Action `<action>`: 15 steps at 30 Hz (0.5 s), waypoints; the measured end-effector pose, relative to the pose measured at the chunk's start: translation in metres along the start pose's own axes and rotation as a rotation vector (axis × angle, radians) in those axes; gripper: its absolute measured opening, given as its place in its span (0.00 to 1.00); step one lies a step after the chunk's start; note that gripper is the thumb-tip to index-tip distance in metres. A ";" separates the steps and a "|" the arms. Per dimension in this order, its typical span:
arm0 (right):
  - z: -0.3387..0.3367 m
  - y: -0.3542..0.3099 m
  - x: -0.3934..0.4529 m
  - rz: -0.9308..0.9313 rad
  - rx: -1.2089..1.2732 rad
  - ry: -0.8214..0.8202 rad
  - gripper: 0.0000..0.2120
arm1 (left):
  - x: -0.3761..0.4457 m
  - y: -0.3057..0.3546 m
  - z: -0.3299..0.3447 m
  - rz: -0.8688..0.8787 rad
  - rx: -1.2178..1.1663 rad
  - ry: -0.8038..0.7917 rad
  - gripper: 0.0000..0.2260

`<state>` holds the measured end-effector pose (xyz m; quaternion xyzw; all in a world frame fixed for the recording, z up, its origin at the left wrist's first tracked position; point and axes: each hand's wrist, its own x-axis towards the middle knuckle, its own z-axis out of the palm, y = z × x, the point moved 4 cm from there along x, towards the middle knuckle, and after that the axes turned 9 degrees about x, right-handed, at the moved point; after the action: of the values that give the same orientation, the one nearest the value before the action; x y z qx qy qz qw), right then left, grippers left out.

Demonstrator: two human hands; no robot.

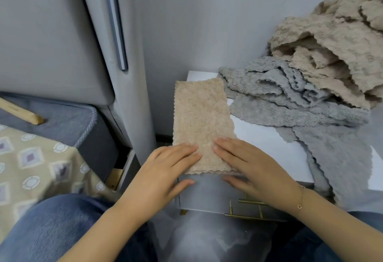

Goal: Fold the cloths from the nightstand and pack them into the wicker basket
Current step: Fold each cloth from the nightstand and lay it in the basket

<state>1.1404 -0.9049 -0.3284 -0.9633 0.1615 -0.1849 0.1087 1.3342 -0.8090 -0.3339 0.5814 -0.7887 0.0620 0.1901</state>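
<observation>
A beige fluffy cloth (202, 114) lies folded into a long strip on the left part of the white nightstand top (267, 139). My left hand (163, 172) and my right hand (252, 166) both press flat on its near end, fingers straight, thumbs hanging over the front edge. To the right, several loose grey cloths (294, 100) lie crumpled and spread, one draping over the nightstand's front. A heap of beige cloths (335, 40) is piled behind them at the far right. No wicker basket is in view.
A grey padded headboard (62, 40) and the bed with a patterned beige cover (35, 162) stand at the left. A wooden stick (19, 109) lies on the mattress. Brass drawer handles (248, 201) show on the nightstand's front. My jeans-clad knees fill the bottom.
</observation>
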 end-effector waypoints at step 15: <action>-0.008 -0.005 -0.006 0.259 0.383 0.291 0.16 | 0.023 -0.013 -0.022 -0.235 -0.168 0.024 0.12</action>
<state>1.1334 -0.8991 -0.3216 -0.8598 0.2594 -0.3333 0.2871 1.3457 -0.8264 -0.3072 0.6509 -0.7154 -0.0197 0.2534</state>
